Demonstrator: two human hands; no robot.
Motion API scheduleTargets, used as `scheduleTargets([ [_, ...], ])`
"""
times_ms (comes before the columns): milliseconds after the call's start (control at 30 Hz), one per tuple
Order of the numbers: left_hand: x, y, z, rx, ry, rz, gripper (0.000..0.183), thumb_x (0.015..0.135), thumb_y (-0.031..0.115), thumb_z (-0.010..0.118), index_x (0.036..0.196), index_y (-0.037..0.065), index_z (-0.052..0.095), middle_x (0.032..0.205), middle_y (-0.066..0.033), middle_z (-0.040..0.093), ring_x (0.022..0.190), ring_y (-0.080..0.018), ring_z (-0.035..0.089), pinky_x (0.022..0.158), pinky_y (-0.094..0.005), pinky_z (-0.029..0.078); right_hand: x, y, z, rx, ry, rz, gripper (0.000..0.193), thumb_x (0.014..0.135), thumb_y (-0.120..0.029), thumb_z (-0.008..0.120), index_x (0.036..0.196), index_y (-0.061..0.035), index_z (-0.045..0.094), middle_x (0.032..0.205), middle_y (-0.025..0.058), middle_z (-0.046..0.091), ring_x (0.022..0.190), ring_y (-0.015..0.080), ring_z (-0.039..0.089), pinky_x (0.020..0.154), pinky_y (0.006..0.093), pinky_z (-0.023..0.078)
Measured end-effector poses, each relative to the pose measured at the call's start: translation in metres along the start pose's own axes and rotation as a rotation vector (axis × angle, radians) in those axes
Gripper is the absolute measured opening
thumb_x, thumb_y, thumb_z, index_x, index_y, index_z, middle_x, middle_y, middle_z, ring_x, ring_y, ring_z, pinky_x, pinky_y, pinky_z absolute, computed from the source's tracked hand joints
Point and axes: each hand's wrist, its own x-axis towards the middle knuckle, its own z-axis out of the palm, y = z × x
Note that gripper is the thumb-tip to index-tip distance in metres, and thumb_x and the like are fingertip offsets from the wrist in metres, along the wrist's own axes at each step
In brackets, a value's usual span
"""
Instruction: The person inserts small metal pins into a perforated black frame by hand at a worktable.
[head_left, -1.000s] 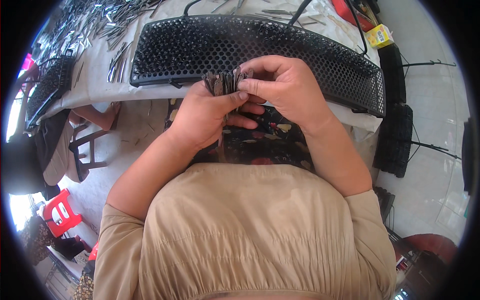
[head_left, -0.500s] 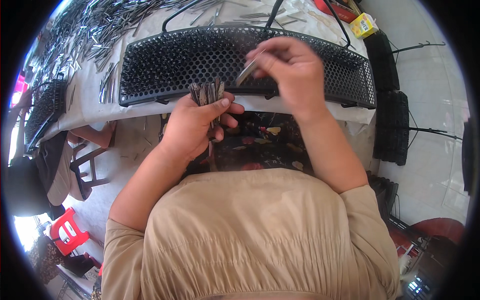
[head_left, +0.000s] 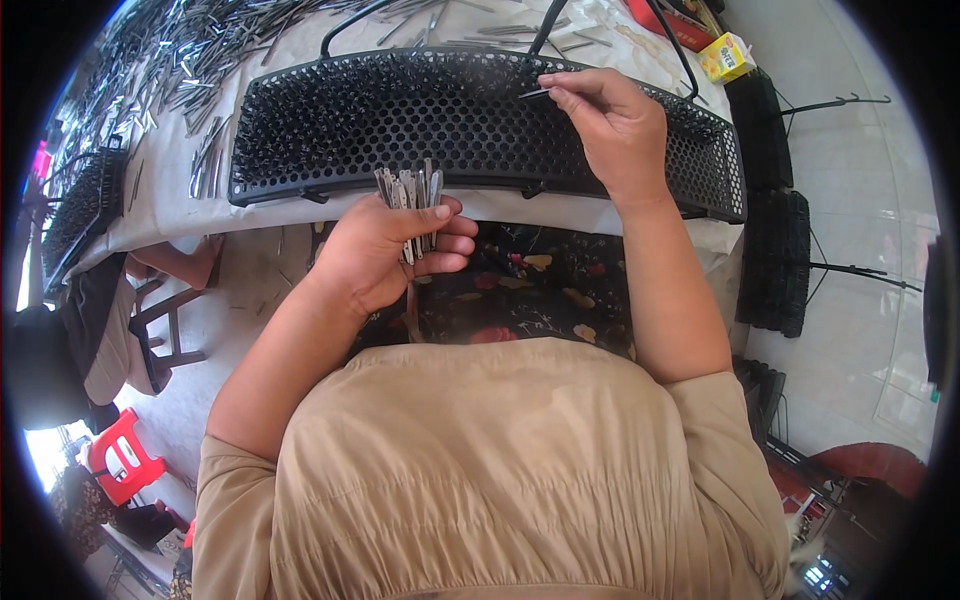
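My left hand [head_left: 400, 245] is closed round a bundle of thin flat metal strips [head_left: 409, 190], some with small holes near their ends. It is in front of the near edge of a long black perforated rack [head_left: 450, 130]. Over the right half of this rack, my right hand [head_left: 620, 125] pinches a single thin metal strip [head_left: 534, 94], its tip pointing left and held nearly level. Dark upright pieces [head_left: 290, 130] fill the rack's left end and run along its far side. Open holes show across its middle and right front.
A large heap of loose metal strips [head_left: 210, 45] covers the far left of the table. A yellow box [head_left: 727, 58] stands at the far right corner. Black racks [head_left: 775, 260] stand along the right side. Another person's arm [head_left: 180, 268] shows at the left, near a red stool [head_left: 125, 457].
My right hand has moved up and slightly right, bringing its strip from the rack's near edge to its far part. My left hand still grips the bundle, now with its fingers a little more spread.
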Motion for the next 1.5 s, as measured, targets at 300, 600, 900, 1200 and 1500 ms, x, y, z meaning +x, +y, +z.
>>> scheduleTargets([
  [300,0.003,-0.004,-0.001,-0.019,-0.014,-0.002,0.027,0.097,0.011,0.058,0.120,-0.003,0.058,0.108,-0.0174,0.067,0.098,-0.0269,0.068,0.078,-0.0361,0.059,0.016,-0.005,0.006,-0.314,-0.077,-0.267,0.017,0.080,-0.014,0.074,0.096,-0.0113,0.075,0.095,0.0108,0.072,0.088,0.0281,0.069,0.079,0.0345,0.054],
  [600,0.003,-0.006,0.002,-0.036,-0.029,0.010,0.027,0.097,0.011,0.058,0.120,-0.004,0.057,0.111,-0.0191,0.065,0.102,-0.0292,0.067,0.082,-0.0387,0.059,0.018,-0.011,0.009,-0.462,-0.140,-0.418,0.021,0.082,-0.011,0.073,0.103,-0.0149,0.076,0.109,0.0109,0.072,0.102,0.0247,0.068,0.084,0.0331,0.054],
  [900,0.005,-0.006,0.000,-0.017,-0.031,0.008,0.026,0.097,0.010,0.058,0.118,-0.005,0.057,0.109,-0.0197,0.065,0.101,-0.0301,0.067,0.082,-0.0390,0.059,0.013,-0.015,0.009,-0.260,-0.096,-0.166,0.022,0.083,-0.007,0.072,0.105,-0.0097,0.073,0.104,0.0100,0.073,0.105,0.0228,0.069,0.089,0.0319,0.054],
  [1200,0.004,-0.006,0.001,-0.007,-0.021,0.008,0.024,0.097,0.009,0.058,0.116,-0.005,0.058,0.107,-0.0197,0.066,0.099,-0.0299,0.067,0.080,-0.0381,0.060,0.012,-0.004,0.008,-0.384,-0.132,-0.315,0.026,0.088,-0.008,0.069,0.113,-0.0079,0.069,0.103,0.0104,0.073,0.106,0.0222,0.068,0.096,0.0347,0.051],
  [1500,0.002,-0.005,0.001,0.025,0.009,0.009,0.024,0.097,0.010,0.058,0.116,-0.004,0.058,0.105,-0.0185,0.067,0.095,-0.0280,0.068,0.077,-0.0365,0.060,0.010,0.001,0.003,-0.496,-0.144,-0.299,0.023,0.089,-0.015,0.069,0.111,-0.0100,0.071,0.109,0.0098,0.072,0.120,0.0255,0.061,0.107,0.0405,0.043],
])
